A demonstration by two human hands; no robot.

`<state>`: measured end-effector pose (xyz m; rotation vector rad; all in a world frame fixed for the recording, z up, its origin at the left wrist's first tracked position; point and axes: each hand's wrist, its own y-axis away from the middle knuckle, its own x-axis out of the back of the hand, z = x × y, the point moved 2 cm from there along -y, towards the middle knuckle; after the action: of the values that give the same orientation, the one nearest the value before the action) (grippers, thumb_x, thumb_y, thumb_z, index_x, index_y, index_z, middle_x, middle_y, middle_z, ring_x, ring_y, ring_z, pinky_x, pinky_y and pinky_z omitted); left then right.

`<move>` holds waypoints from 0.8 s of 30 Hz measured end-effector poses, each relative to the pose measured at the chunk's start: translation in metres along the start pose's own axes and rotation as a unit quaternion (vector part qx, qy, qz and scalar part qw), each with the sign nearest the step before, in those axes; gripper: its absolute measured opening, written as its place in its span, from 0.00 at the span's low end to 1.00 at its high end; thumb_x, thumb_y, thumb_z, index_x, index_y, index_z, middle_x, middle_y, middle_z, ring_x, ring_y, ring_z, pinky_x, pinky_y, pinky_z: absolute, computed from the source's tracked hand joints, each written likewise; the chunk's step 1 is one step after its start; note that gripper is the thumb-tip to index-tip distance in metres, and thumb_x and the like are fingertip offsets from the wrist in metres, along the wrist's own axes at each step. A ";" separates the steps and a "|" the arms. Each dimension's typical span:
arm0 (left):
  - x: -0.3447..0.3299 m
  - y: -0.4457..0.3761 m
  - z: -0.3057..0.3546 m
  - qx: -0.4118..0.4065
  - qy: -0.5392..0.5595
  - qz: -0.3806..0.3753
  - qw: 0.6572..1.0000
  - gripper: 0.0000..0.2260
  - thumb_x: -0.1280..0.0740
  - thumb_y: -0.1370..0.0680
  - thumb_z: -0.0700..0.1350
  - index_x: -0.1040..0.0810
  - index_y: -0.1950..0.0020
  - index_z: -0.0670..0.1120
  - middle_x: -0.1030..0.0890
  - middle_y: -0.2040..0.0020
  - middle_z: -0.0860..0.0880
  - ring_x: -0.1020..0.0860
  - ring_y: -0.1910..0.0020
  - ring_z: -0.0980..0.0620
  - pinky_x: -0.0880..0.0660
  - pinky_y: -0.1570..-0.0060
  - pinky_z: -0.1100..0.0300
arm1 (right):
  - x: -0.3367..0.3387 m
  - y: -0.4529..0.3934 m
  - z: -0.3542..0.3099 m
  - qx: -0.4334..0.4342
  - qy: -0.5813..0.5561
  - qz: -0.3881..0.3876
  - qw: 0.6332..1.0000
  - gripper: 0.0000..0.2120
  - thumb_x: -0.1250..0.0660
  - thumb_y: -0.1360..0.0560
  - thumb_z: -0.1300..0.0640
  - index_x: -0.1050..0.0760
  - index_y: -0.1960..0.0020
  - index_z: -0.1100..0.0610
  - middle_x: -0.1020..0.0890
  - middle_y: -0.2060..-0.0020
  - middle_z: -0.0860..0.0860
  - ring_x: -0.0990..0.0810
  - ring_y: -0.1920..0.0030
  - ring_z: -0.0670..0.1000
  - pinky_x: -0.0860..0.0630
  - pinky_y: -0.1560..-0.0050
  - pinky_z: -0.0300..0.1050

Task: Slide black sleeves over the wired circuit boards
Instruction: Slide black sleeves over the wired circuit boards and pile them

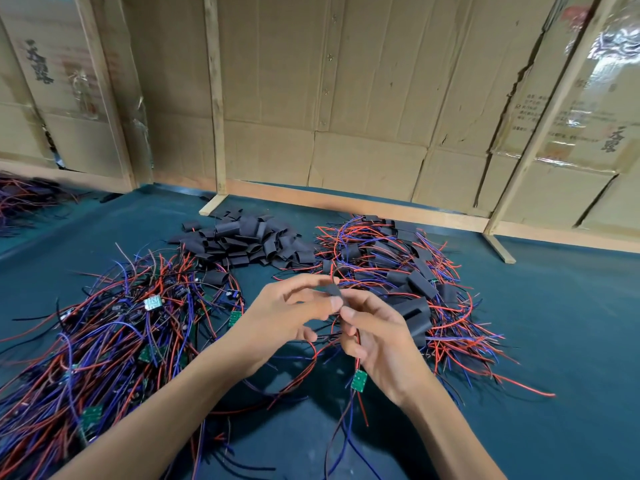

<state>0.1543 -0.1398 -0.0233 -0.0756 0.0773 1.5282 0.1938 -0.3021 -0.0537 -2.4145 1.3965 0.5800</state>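
My left hand (287, 315) pinches a small black sleeve (331, 290) between thumb and fingertips above the table. My right hand (379, 336) pinches the red and black wires just below the sleeve. A small green circuit board (358, 380) hangs from those wires under my right palm, with blue and red wires trailing down from it. A heap of empty black sleeves (247, 242) lies at the back centre. Bare wired boards (114, 337) pile up on the left. Sleeved boards (412, 289) lie on the right.
The work surface is a dark teal mat (561, 323). Cardboard walls on wooden frames (346, 98) stand along the back edge. Another bundle of wires (24, 195) lies at the far left.
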 end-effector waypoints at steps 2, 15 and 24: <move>0.000 0.001 0.004 0.015 0.022 -0.009 1.000 0.15 0.25 0.27 0.52 0.15 0.43 0.49 0.17 0.52 0.51 0.22 0.57 0.54 0.26 0.62 0.59 | 0.002 0.000 0.000 0.010 0.016 0.000 1.000 0.17 0.28 0.32 0.66 0.20 0.43 0.64 0.23 0.57 0.52 0.35 0.69 0.47 0.39 0.73 0.37; -0.005 0.004 0.038 -0.145 -0.278 0.087 0.945 0.03 0.25 0.25 0.51 0.13 0.58 0.55 0.17 0.67 0.55 0.21 0.69 0.57 0.26 0.66 0.64 | -0.011 0.014 0.000 0.296 0.442 0.030 0.846 0.06 0.31 0.23 0.48 0.21 0.49 0.36 0.21 0.63 0.39 0.27 0.62 0.40 0.28 0.54 0.34; -0.017 0.001 0.076 -0.185 -0.186 0.049 0.964 0.04 0.26 0.24 0.49 0.14 0.58 0.50 0.16 0.66 0.48 0.28 0.76 0.61 0.32 0.72 0.70 | -0.011 0.012 -0.005 0.132 0.261 0.006 0.956 0.08 0.31 0.23 0.51 0.14 0.52 0.51 0.12 0.56 0.55 0.13 0.53 0.54 0.21 0.47 0.43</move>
<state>0.1530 -0.1490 0.0538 -0.0814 -0.5118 1.6157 0.1789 -0.3016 -0.0450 -2.4276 1.5571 -0.2600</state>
